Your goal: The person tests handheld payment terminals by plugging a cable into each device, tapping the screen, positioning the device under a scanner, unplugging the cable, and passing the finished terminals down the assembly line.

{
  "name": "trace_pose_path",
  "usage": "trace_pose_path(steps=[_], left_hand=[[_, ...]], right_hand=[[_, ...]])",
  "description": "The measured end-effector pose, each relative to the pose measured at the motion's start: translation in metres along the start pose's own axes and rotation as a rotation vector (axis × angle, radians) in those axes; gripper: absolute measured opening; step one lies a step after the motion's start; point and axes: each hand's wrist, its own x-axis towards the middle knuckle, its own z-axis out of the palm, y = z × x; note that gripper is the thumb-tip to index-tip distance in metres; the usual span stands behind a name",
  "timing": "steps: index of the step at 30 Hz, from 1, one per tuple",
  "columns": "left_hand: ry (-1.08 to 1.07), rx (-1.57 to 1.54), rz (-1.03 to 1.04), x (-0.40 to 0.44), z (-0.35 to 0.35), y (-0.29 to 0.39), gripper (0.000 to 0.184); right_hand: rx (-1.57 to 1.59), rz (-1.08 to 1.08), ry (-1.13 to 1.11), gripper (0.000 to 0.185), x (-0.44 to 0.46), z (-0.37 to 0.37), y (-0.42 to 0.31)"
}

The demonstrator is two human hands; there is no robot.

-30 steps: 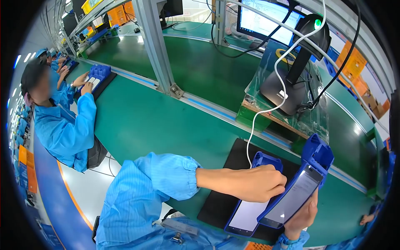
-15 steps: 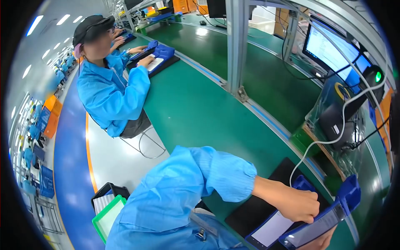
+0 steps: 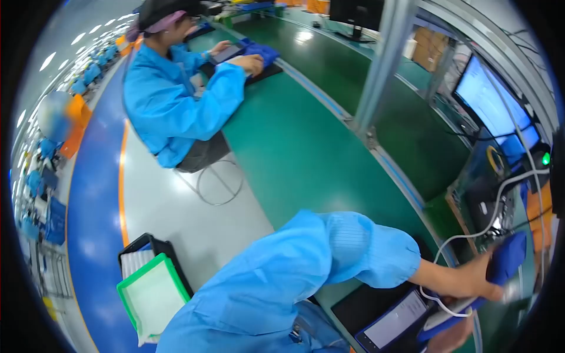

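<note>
My left hand [image 3: 465,277] reaches to the far right, partly smeared by motion, its fingers closed on the raised part of a blue phone holder [image 3: 509,257]. A blurred silvery patch shows beside its fingertips. Below it, my right hand [image 3: 452,340] supports a phone [image 3: 445,317] in blue casing, seen nearly edge-on; most of that hand is hidden. A white cable [image 3: 438,301] loops past both hands; where its end goes is unclear. Just left lies another phone [image 3: 393,320], lit screen up, on a black mat [image 3: 353,309].
A co-worker in a blue jacket [image 3: 170,106] sits at the far left side of the green bench [image 3: 306,159], handling a phone. A metal post [image 3: 385,70], monitor [image 3: 494,106] and black device stand right. A green-rimmed tray [image 3: 154,297] is lower left.
My left hand has moved right, from above the lying phone to the raised blue holder. The phone in my right hand has tipped more edge-on. The view has shifted, and the co-worker's hands moved.
</note>
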Motion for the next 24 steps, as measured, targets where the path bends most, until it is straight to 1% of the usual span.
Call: trace_pose_path(steps=[1,2,3,4,5,6,7,8,9,10,12,13,15,17,19,24], left_hand=[[0.076,0.117,0.049,0.005,-0.001,0.003,0.118],[0.161,0.381,0.075,0.011,-0.005,0.0,0.122],[0.136,0.36,0.025,0.011,-0.006,0.019,0.123],[0.154,0.406,0.059,0.016,-0.005,0.015,0.123],[0.146,0.427,0.078,0.022,-0.005,0.019,0.119],[0.116,0.503,0.068,0.026,-0.008,0.021,0.112],[0.145,0.609,0.106,0.029,-0.009,0.02,0.109],[0.164,0.849,0.141,0.035,-0.014,0.008,0.105],[0.068,0.745,0.078,0.035,-0.019,0.014,0.101],[0.073,0.891,0.09,0.034,-0.024,0.015,0.102],[0.091,0.947,0.06,0.032,-0.02,0.02,0.102],[0.118,0.999,0.032,0.031,-0.019,0.022,0.103],[0.13,0.986,0.03,0.029,-0.017,0.015,0.103],[0.197,1.072,0.142,0.025,-0.015,0.009,0.103],[0.2,1.03,0.124,0.023,-0.013,0.009,0.101],[0.222,1.01,0.079,0.021,-0.012,0.015,0.099]], right_hand=[[0.074,0.022,-0.036,0.067,-0.002,0.013,-0.016],[0.148,0.046,-0.07,0.07,-0.004,0.031,-0.035],[0.221,0.073,-0.102,0.074,-0.005,0.049,-0.054],[0.311,0.228,-0.178,0.067,0.006,0.023,-0.024],[0.35,0.306,-0.18,0.063,-0.003,0.043,-0.053],[0.421,0.258,-0.144,0.065,-0.006,0.061,-0.065],[0.679,0.205,-0.251,0.065,0.008,0.073,-0.064],[0.936,0.181,-0.377,0.065,0.02,0.084,-0.063],[1.052,0.202,-0.4,0.065,0.022,0.082,-0.062],[1.167,0.227,-0.424,0.065,0.022,0.08,-0.062],[1.306,0.431,-0.356,0.074,0.024,0.081,-0.063],[1.313,0.426,-0.364,0.074,0.026,0.082,-0.063],[1.38,0.454,-0.435,0.075,0.024,0.083,-0.061],[1.409,0.444,-0.489,0.075,0.025,0.078,-0.043],[1.48,0.49,-0.516,0.073,0.025,0.076,-0.042],[1.43,0.545,-0.466,0.071,0.026,0.076,-0.048]])
